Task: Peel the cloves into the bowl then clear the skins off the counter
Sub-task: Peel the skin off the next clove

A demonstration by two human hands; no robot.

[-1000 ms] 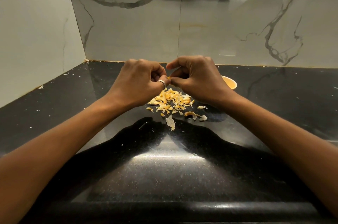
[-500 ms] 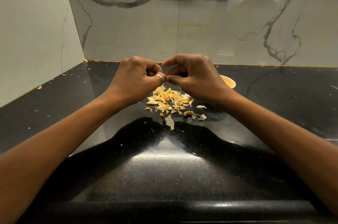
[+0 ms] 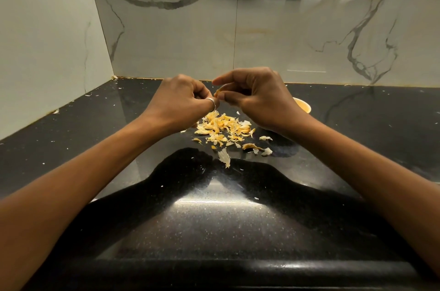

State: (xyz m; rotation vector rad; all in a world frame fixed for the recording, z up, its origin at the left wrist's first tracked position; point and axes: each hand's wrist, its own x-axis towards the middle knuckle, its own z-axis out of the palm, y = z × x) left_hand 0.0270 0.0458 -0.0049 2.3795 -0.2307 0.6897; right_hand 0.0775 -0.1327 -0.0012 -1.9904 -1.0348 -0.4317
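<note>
Just above the pile of skins [image 3: 223, 129], a clove [image 3: 216, 95] is held between the two hands, mostly hidden; only a small yellow bit shows. The left hand [image 3: 183, 100], over the pile's left edge, has its fingers curled tight round the clove. The right hand [image 3: 257, 98], over the pile's right edge, pinches a strip of skin [image 3: 220, 89] between thumb and fingers, with the forefinger raised.

To do this well, I judge the left hand should hold firm without crushing while the right draws the strip away along the clove's length, so it comes off whole and drops onto the pile rather than scattering over the counter [image 3: 238, 219]. The bare clove then goes to the bowl [image 3: 302, 105], just beyond the pile to its right, half hidden behind the right wrist.

Half a second ago the hands were pressed together; now they have parted slightly and the yellow strip shows in the gap. The pile looks unchanged.
</note>
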